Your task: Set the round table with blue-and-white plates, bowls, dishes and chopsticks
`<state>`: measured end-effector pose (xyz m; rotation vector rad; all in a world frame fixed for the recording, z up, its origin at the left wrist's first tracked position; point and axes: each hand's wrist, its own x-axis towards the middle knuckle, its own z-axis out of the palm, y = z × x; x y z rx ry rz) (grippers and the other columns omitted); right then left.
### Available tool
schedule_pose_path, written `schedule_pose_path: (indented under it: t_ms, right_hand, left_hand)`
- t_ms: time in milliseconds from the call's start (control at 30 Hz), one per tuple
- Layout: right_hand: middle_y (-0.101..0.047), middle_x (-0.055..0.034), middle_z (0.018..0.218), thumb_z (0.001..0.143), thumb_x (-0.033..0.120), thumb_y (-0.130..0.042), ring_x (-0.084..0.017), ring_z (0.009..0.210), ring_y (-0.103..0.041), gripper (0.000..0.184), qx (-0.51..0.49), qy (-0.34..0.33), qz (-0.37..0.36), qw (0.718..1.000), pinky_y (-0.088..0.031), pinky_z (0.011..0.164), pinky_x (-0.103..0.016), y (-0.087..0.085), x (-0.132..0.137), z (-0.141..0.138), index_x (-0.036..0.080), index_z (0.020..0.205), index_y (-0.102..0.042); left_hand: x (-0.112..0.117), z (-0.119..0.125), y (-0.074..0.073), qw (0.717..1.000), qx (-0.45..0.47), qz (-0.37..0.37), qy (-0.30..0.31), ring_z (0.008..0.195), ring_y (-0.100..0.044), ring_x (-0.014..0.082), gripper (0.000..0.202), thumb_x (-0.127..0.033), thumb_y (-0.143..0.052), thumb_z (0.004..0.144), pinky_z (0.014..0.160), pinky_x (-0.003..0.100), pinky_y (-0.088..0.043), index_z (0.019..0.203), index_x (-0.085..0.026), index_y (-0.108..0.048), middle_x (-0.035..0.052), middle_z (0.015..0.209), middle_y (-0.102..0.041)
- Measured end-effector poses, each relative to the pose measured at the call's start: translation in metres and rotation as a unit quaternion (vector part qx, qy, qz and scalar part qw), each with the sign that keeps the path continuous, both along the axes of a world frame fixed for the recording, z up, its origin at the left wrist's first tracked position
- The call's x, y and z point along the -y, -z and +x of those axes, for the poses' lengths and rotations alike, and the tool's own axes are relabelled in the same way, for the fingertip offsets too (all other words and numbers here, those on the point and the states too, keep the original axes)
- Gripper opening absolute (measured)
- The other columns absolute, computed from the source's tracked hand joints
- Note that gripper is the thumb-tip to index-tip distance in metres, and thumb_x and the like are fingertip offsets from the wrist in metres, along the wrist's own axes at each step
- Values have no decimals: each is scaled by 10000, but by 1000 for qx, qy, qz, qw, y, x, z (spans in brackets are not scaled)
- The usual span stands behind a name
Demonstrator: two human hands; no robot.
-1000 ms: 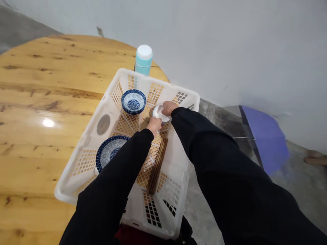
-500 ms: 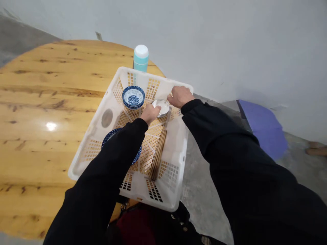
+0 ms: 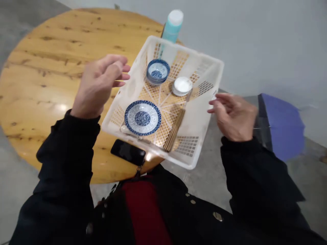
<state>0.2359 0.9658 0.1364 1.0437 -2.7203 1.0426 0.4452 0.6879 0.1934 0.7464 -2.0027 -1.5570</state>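
A white plastic crate (image 3: 201, 112) rests on the edge of a round wooden table (image 3: 51, 75). Inside it lie a blue-and-white plate (image 3: 142, 117), a stack of small blue-patterned bowls (image 3: 157, 70), a small white dish (image 3: 182, 85) and a bundle of brown chopsticks (image 3: 175, 130). My left hand (image 3: 98, 84) hovers open beside the crate's left wall, fingers loosely spread, holding nothing. My right hand (image 3: 233, 115) is open too, just off the crate's right wall, empty.
A teal flask with a white cap (image 3: 172, 25) stands behind the crate. A black phone (image 3: 128, 152) lies on the table at the crate's near corner. A purple object (image 3: 281, 126) leans by the wall at right. Grey concrete floor surrounds the table.
Both hands have come out of the crate and let go of the white dish, which now sits alone inside. The view has pulled back and tilted down.
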Motion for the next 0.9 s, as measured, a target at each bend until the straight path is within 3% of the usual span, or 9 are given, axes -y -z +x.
schedule_pose_path:
  t_ms: [100, 167, 300, 433, 533, 633, 900]
  right_hand:
    - [-732, -62, 915, 916, 354, -552, -249, 803, -744, 252, 8, 45, -150, 988, -642, 705, -451, 2, -27, 53, 295, 1116, -692]
    - [-722, -81, 869, 913, 373, -577, -270, 792, -742, 256, -10, 64, -188, 980, -638, 689, -473, 5, -40, 91, 286, 1118, -703]
    - [-723, -84, 876, 913, 425, -577, -241, 659, -712, 279, 59, 93, -178, 978, -623, 640, -464, 22, -57, 171, 270, 1116, -691]
    - [-722, -53, 857, 891, 459, -568, -181, 585, -679, 307, 253, 99, -151, 950, -606, 620, -387, 57, -61, 251, 229, 1067, -671]
    - [-723, -42, 790, 849, 497, -595, -170, 536, -664, 306, 406, 84, -140, 899, -574, 550, -338, 82, -55, 296, 227, 965, -679]
    - [-724, -38, 753, 800, 520, -646, -168, 521, -663, 324, 472, 81, -151, 865, -558, 528, -318, 94, -51, 313, 219, 914, -681]
    - [-733, -46, 800, 782, 515, -686, -146, 570, -671, 372, 447, 146, -195, 861, -540, 553, -277, 96, -66, 310, 185, 953, -685]
  left_hand:
    - [-1, 77, 33, 995, 47, 3, -84, 950, -662, 161, 297, -357, -505, 941, 913, 358, -505, 1106, -160, -654, 43, 1034, -709]
    - [-12, 124, 61, 989, 72, 20, -130, 906, -669, 143, 356, -353, -485, 937, 888, 367, -505, 1117, -91, -644, 47, 982, -705]
    - [-53, 193, 114, 967, 114, 135, -183, 866, -686, 186, 356, -456, -623, 825, 805, 330, -552, 1023, -164, -674, 69, 911, -721]
    - [-99, 226, 152, 946, 152, 237, -158, 904, -690, 223, 424, -517, -648, 774, 827, 363, -544, 1009, -165, -673, 96, 947, -730]
    - [-123, 235, 165, 938, 157, 280, -126, 920, -689, 223, 477, -557, -648, 760, 830, 354, -533, 1023, -159, -666, 100, 977, -727]
    - [-132, 239, 168, 938, 163, 295, -80, 929, -688, 221, 483, -578, -641, 766, 833, 340, -524, 1011, -162, -667, 108, 1007, -723]
    - [-122, 240, 169, 947, 185, 263, -29, 928, -677, 223, 465, -554, -635, 759, 836, 338, -519, 1024, -172, -652, 96, 989, -713]
